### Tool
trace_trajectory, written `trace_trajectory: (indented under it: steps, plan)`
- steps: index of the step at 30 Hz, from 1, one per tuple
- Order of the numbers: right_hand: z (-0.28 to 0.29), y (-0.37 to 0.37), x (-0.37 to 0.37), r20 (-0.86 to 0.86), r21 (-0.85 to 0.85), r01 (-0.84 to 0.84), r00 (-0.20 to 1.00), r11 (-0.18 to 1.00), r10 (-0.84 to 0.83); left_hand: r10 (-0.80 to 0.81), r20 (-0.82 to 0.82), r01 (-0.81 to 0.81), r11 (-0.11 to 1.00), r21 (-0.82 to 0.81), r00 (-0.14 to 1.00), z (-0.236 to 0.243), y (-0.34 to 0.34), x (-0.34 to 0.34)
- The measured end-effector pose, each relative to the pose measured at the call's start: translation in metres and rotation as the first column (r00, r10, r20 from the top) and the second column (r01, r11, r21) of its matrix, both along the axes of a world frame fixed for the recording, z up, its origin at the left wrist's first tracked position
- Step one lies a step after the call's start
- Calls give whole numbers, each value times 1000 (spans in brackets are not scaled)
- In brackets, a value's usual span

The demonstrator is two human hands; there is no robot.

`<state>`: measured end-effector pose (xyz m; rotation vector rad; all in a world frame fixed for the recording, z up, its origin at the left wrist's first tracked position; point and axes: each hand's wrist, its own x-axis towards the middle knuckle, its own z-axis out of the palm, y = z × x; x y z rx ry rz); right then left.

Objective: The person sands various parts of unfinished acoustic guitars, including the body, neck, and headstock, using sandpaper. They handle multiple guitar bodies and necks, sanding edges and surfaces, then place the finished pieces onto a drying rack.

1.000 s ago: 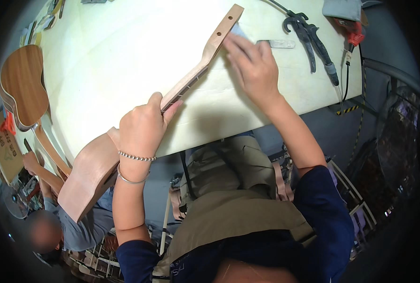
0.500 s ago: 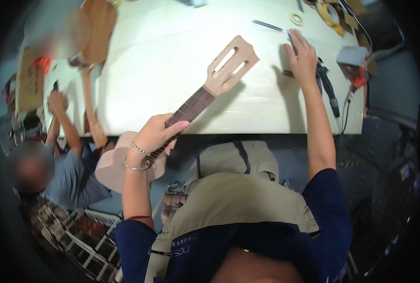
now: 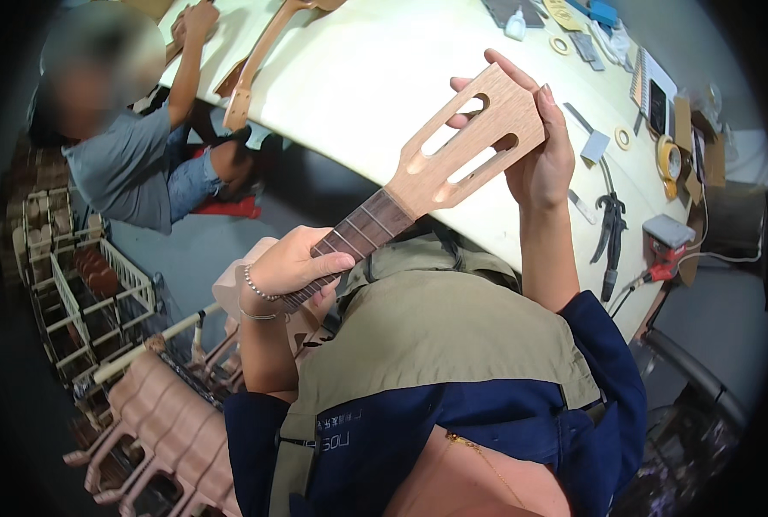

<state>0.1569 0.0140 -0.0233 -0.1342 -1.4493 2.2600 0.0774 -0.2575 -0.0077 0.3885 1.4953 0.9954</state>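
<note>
Counted: one unfinished pale-wood ukulele with dark fretboard (image 3: 418, 194) in hand, one second unfinished wooden instrument neck (image 3: 259, 60) on the table, three tape rings (image 3: 670, 157).

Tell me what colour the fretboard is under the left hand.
Dark brown with thin pale frets, against the light tan headstock; the fretboard shows best in the head view.

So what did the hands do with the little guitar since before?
The right hand left the table and took hold of the headstock. The unfinished instrument was lifted off the table toward the person. The left hand kept gripping the neck.
</note>
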Motion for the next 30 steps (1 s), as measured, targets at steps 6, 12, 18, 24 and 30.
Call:
trace_trajectory:
  steps: [6, 12, 18, 24, 30]
  plan:
    - [-3, -18, -36, 45, -28, 56, 997, 998, -55, 135, -525, -79, 989, 128, 840, -6, -28, 11]
    - [-64, 35, -90, 163, -30, -176, 970, 984, 179, 427, -904, -757, 580, 301, -33, -83, -42, -15]
    - [-93, 47, -210, 314, 103, -534, 818, 839, 482, 204, -768, -750, 174, 638, -607, -94, -15, 9]
    - [-96, 41, -238, 311, 127, -735, 667, 666, 677, -133, -620, -629, 33, 777, -773, -65, 25, 75]
    - [-98, -26, -238, 354, 78, -929, 364, 361, 861, 260, -437, -508, -407, 759, -861, -83, 45, 179]
